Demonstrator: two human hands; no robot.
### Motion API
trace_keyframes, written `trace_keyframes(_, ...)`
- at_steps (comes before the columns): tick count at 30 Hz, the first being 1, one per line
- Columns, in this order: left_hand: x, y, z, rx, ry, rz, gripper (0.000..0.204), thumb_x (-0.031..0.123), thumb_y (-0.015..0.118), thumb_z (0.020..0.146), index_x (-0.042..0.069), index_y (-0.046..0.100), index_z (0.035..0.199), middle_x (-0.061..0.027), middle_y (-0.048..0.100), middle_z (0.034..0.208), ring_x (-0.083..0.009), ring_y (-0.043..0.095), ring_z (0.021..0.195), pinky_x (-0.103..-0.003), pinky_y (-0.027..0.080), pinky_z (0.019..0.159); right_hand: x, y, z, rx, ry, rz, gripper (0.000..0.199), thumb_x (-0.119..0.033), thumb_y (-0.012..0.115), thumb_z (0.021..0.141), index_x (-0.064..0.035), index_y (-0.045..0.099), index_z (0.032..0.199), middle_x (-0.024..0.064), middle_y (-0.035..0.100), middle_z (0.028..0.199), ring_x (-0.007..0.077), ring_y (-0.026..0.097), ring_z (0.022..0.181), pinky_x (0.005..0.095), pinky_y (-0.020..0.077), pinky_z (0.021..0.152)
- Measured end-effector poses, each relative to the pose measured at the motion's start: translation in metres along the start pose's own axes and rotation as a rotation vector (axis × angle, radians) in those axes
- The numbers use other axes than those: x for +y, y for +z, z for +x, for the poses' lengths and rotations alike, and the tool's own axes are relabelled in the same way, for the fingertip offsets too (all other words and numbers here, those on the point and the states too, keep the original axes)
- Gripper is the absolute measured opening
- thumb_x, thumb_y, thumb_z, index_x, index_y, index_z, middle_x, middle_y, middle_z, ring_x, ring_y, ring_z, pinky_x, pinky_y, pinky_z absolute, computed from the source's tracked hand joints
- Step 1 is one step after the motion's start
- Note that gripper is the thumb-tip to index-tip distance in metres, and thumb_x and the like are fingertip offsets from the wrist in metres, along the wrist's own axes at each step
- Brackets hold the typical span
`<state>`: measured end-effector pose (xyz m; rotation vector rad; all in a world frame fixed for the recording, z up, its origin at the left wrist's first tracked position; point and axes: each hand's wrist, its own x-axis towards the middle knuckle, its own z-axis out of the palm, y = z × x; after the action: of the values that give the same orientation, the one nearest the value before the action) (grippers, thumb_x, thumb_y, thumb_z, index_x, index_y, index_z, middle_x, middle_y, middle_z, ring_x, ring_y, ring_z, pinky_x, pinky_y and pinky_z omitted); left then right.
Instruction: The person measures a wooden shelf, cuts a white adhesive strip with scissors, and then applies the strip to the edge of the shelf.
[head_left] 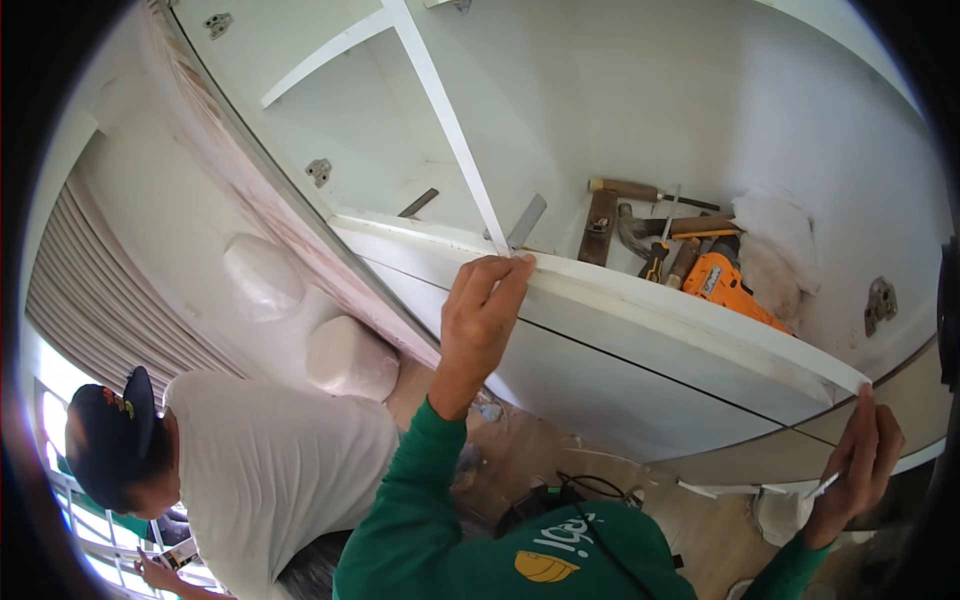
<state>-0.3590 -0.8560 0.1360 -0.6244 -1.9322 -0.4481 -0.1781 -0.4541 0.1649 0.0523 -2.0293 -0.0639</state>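
White strip (690, 309): along the cabinet's front edge. Left hand (480, 322): pinched closed on it; right hand (862, 462): curled at its right end, slim white object (826, 484) tucked inside. Step, judged: steadying or aligning; next move calls for even support. Behind strip, crowding it: orange power tool (722, 284), hammer (630, 228), wooden plane (599, 228). Left of strip: co-worker (270, 450).

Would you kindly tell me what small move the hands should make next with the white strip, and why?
I would probably nudge the white strip gently to check its fit against the cabinet, since it runs along the front edge, with the left hand at one end and the right hand at the other.
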Motion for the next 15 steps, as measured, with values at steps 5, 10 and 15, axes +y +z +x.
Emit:
trace_keyframes(5,0.01,0.005,0.008,-0.032,0.052,0.035,0.038,-0.006,0.075,0.078,-0.001,0.077,0.116,-0.0093,0.072,0.108,-0.029,0.071,0.099,-0.036,0.061,0.083,0.012,-0.015,0.004,-0.002,0.013,-0.096,0.034,0.014,0.074,0.091,0.0074,0.074,0.124,0.0203,0.068,0.104,0.0322,0.068,0.093,0.0427,0.057,0.078)
trace_keyframes(10,0.009,-0.002,0.001,-0.086,-0.069,0.094,0.042,-0.009,0.076,0.076,0.001,0.078,0.117,-0.0088,0.072,0.111,-0.0279,0.071,0.101,-0.036,0.061,0.084,0.018,-0.01,0.006,-0.115,-0.144,-0.103,0.024,0.005,0.071,0.097,0.0141,0.072,0.119,0.0252,0.071,0.106,0.0332,0.07,0.099,0.0403,0.0594,0.08)
trace_keyframes(15,0.004,0.003,-0.004,-0.073,0.001,0.07,0.045,-0.01,0.077,0.075,0.001,0.078,0.119,-0.0093,0.073,0.11,-0.0281,0.071,0.101,-0.037,0.062,0.084,0.032,0.006,0.025,0.139,-0.327,-0.039,0.011,-0.009,0.074,0.1,0.0019,0.075,0.098,0.0137,0.076,0.094,0.0252,0.073,0.08,0.0356,0.063,0.068)
